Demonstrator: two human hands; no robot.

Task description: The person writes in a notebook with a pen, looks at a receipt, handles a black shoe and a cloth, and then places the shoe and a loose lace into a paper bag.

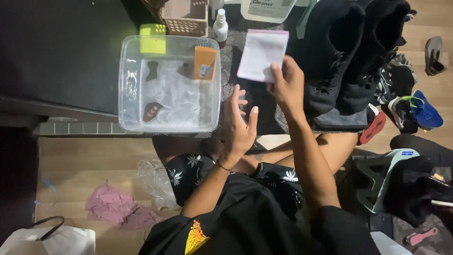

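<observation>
White packet [262, 54] w/ pink top strip. Clear tub [128, 85], foamy whitish water inside; orange brush [204, 62] and lime-yellow sponge [152, 38] at its rim. Black sneakers [351, 52], black laces. Blue shoe [426, 112] w/ green lace. Black shorts [188, 172] w/ white palm-leaf print. Black mat [245, 101] w/ fine white speckle. Pink cloth [118, 210] on light wood floor [80, 165]. Beige basket [186, 16].

I see a wooden floor [85, 165] carrying most things. A dark speckled mat [257, 106] lies on it, holding a clear plastic tub [123, 94] of sudsy water and two black shoes [351, 56] on a grey cloth [342, 120]. Crumpled pink cloth [115, 210] and, I think, clear plastic wrap [155, 182] lie on bare boards. More shoes [415, 111] sit right.
</observation>
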